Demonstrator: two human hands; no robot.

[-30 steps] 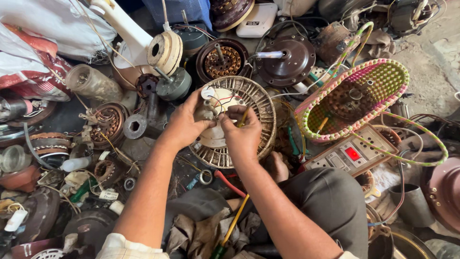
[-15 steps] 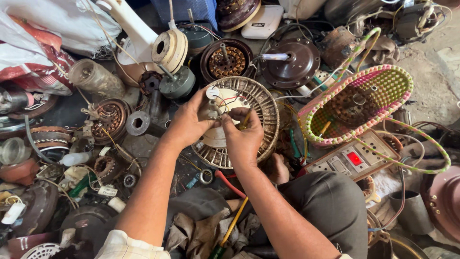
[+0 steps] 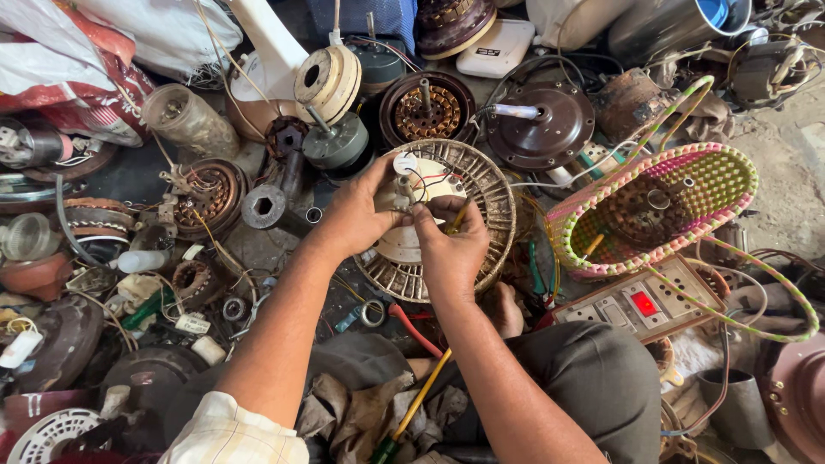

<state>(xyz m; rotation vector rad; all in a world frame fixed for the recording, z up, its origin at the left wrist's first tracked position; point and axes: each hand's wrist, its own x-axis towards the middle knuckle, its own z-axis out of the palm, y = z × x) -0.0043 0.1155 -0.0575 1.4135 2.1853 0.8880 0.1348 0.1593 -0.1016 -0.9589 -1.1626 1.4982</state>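
A round, dirty white fan motor housing [image 3: 481, 202] with radial slots lies in front of me. My left hand [image 3: 359, 210] grips its cream centre hub from the left, thumb near a small white part with red and black wires [image 3: 423, 179]. My right hand [image 3: 447, 245] rests over the hub from below, fingers pinched on the wires and a thin yellow tool by the hub. A yellow-handled screwdriver [image 3: 418, 399] lies across my lap.
Motor parts crowd the floor: a copper-wound stator [image 3: 427, 110], a dark rotor cover [image 3: 540, 127], a cream fan body [image 3: 326, 79]. A pink and green woven basket [image 3: 730, 185] sits right, above a switch board with red indicator [image 3: 643, 302]. Rags lie near my knees.
The camera view has shifted slightly downward. My hands stay on the hub, with the fingers of my right hand working closer on the wires.
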